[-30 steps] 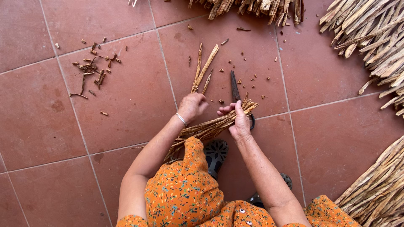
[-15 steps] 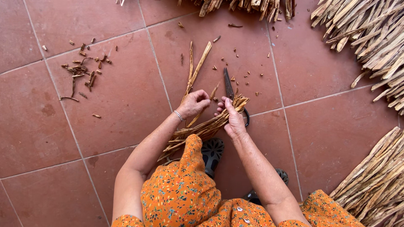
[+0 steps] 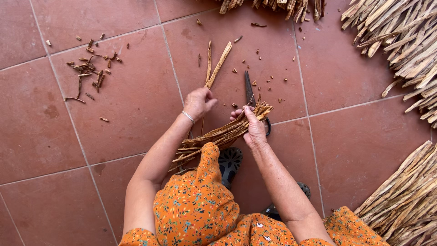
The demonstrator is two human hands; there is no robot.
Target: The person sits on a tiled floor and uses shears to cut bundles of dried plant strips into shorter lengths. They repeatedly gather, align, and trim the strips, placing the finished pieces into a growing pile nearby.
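bundle of thin dry brown bark strips (image 3: 225, 135), lying slanted across a knee, upper-right ends fanned and gripped, lower-left ends splayed loose, two longer pale strips (image 3: 217, 66) held upright beside each other, tips angled away over the terracotta floor

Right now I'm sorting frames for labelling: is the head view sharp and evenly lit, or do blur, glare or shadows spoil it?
Head view: soft, even light, no glare on the tiled floor; only faint shadows beneath the arms. The left hand, right hand and bundle of sticks are sharp, without motion blur. The stick piles at the frame edges are cut off.
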